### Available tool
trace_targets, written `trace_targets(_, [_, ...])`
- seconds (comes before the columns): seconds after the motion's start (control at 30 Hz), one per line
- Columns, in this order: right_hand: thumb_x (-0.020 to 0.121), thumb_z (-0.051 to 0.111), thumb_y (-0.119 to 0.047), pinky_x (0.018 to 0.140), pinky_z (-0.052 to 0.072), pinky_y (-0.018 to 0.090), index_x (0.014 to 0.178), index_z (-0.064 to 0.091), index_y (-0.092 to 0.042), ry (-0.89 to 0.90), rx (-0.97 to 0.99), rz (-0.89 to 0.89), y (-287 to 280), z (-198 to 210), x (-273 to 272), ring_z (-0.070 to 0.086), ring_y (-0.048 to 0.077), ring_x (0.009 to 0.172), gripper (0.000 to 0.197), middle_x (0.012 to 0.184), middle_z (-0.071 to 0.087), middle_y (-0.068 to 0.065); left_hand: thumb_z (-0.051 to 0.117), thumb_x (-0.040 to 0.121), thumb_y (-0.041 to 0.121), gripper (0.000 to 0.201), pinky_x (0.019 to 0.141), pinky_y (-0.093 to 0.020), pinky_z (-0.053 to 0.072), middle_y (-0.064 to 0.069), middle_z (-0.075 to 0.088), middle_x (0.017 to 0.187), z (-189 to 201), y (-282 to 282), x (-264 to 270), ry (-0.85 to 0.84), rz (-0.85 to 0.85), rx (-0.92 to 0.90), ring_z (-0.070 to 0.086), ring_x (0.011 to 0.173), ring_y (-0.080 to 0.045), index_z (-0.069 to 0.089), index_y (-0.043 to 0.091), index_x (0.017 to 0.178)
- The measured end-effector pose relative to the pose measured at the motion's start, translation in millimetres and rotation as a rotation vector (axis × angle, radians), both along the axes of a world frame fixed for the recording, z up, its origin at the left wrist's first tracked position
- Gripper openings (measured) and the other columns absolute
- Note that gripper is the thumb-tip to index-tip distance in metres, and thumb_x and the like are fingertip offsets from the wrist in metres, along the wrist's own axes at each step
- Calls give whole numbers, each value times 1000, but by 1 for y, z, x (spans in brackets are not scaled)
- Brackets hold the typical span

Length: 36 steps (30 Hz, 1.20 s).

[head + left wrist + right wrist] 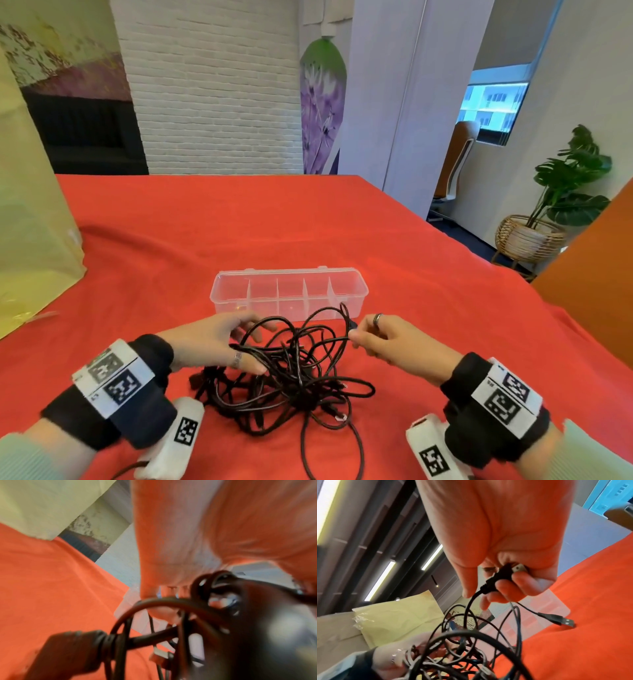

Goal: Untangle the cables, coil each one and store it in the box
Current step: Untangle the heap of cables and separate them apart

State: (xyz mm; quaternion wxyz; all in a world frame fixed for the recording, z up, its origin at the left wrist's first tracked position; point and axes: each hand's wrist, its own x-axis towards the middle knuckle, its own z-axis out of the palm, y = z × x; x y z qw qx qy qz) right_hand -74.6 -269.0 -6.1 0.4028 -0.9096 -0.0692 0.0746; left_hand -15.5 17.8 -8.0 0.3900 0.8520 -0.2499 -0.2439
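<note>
A tangle of black cables [291, 377] lies on the red cloth in front of me. Just behind it stands a clear plastic box [358, 291], lid off, with several divided compartments. My left hand [253, 346] rests at the tangle's left side, fingers stretched out, strands running between thumb and fingers. My right hand [359, 337] pinches a black USB plug [501, 574] at the tangle's right edge, with its cable trailing down into the heap. Another USB plug [563, 621] lies loose on the cloth near the box [547, 609]. The left wrist view is blurred, filled with cable loops [171, 601].
The red tablecloth [239, 222] covers the whole table. A pale yellow bag [30, 222] stands at the left edge. An orange chair back [589, 274] rises past the table's right edge, with a potted plant [565, 192] behind it.
</note>
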Motion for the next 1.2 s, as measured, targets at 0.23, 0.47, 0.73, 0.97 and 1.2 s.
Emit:
trace_targets(0.23, [94,51,-36,60,34,18,88,65,-25,-125,-224,111,9,6,-14,44,3,60,19,71,55,-5,70,39,79,92,104,-33,32,15,53,132,11,-5,17,222,14,-162,45,126,-7,54,42,122])
trace_targets(0.47, [89,53,-42,57,35,27,85,63,-28,-86,-370,139,25,-4,-27,42,6,54,17,59,46,-8,75,49,68,92,106,-33,38,12,54,129,-8,-25,22,39,-91,551,51,117,-11,46,32,129])
trace_targets(0.73, [98,33,-44,60,33,35,99,51,-25,-111,-431,104,44,-22,-38,47,25,74,26,71,51,-3,78,68,34,39,57,-26,33,11,44,54,-20,-29,13,-234,16,315,41,54,-9,41,23,60])
trace_targets(0.97, [100,29,-33,73,38,38,95,42,-21,-177,-338,61,64,-36,-35,56,35,93,19,93,59,7,72,77,17,33,61,-25,37,4,50,69,-16,-31,3,-482,22,37,44,64,-8,41,24,66])
trace_targets(1.2, [99,34,-28,86,43,37,101,40,-16,-108,-169,10,69,-47,-16,55,29,95,14,107,56,7,80,64,20,69,83,-18,42,12,45,98,-14,-28,-8,-504,12,-123,48,90,-1,32,52,101])
